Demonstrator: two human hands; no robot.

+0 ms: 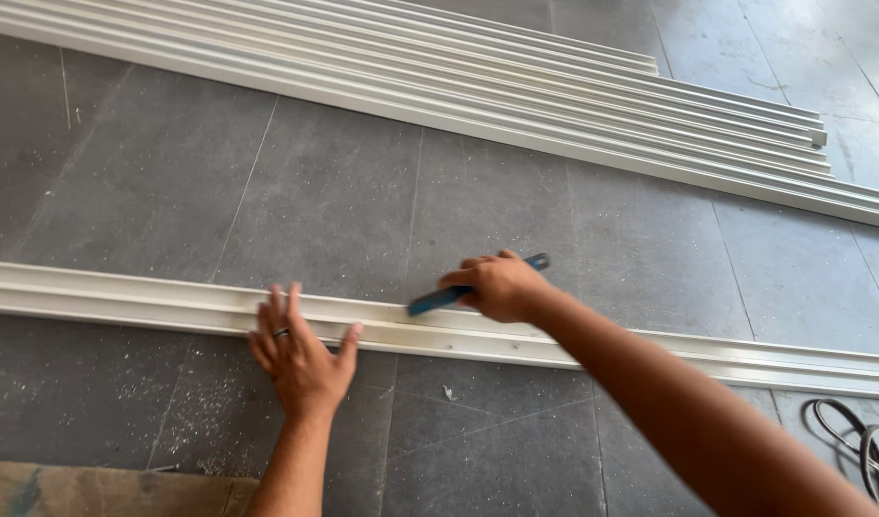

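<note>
Grey floor [363, 191]: left hand [300, 354] flat on rail [123, 299]; right hand [501, 285] grips blue tool [434, 300].

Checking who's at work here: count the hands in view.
2. The left hand presses flat on the white rail; the right hand grips a blue tool over that rail. No others show.

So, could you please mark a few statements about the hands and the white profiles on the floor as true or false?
1. The right hand grips a blue marker. True.
2. The left hand is raised clear of the white profile. False: it presses flat on it.
3. A stack of white profiles lies farther away on the floor. True.
4. The left hand wears a glove. False: it is bare, with a ring.
5. Black cables lie at lower right. True.
</note>
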